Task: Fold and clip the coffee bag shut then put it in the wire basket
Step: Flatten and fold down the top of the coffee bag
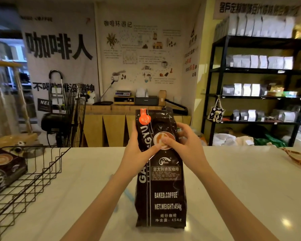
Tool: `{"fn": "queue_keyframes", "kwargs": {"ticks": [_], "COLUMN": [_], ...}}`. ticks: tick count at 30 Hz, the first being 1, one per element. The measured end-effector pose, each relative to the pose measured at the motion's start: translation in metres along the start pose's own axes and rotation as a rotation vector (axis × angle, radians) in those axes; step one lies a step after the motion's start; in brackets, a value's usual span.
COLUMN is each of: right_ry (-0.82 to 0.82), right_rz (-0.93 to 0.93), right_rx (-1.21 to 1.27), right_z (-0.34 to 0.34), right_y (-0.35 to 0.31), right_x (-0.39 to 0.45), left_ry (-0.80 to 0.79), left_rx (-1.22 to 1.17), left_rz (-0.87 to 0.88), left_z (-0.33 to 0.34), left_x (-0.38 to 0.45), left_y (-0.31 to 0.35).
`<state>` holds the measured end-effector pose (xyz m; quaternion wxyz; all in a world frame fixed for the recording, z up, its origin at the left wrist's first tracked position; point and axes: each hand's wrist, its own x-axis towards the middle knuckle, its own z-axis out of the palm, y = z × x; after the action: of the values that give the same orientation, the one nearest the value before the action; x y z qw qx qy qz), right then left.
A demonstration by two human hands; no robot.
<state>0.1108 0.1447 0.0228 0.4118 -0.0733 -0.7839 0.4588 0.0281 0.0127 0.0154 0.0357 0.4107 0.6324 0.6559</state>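
A tall black coffee bag (pixel 161 195) with white lettering and an orange emblem stands upright on the white counter (pixel 241 185) in front of me. My left hand (pixel 137 152) grips its upper left side, thumb pressed on the front. My right hand (pixel 184 145) holds the upper right side, thumb on the round cup picture. The top of the bag stands straight up, unfolded. A black wire basket (pixel 33 173) sits at the left of the counter with another dark coffee bag (pixel 5 169) lying in it. A faint blue object (pixel 128 192) lies on the counter left of the bag; I cannot tell what it is.
An orange-patterned strap (pixel 297 159) lies at the counter's far right edge. Behind the counter are a black fan (pixel 66 119), cardboard-fronted tables with a scale and a printer, and black shelving (pixel 257 94) holding white and grey bags.
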Motion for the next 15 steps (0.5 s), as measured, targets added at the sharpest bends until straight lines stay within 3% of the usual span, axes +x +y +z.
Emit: {"fn": "queue_keyframes", "kwargs": {"ticks": [4, 7, 12, 15], "right_ry": [0.011, 0.004, -0.026, 0.035], "right_rz": [-0.011, -0.019, 0.026, 0.004], "right_rx": [0.022, 0.068, 0.123, -0.097], "right_z": [0.004, 0.006, 0.003, 0.003], "right_y": [0.005, 0.011, 0.014, 0.004], "right_x": [-0.001, 0.0, 0.0, -0.001], "left_ry": [0.107, 0.226, 0.151, 0.148], "left_rx": [-0.053, -0.134, -0.248, -0.201], "left_rz": [-0.03, -0.16, -0.318, -0.295], "left_z": [0.006, 0.011, 0.012, 0.013], "left_x": [-0.003, -0.007, -0.007, -0.008], "left_y": [-0.005, -0.01, -0.011, -0.013]}}
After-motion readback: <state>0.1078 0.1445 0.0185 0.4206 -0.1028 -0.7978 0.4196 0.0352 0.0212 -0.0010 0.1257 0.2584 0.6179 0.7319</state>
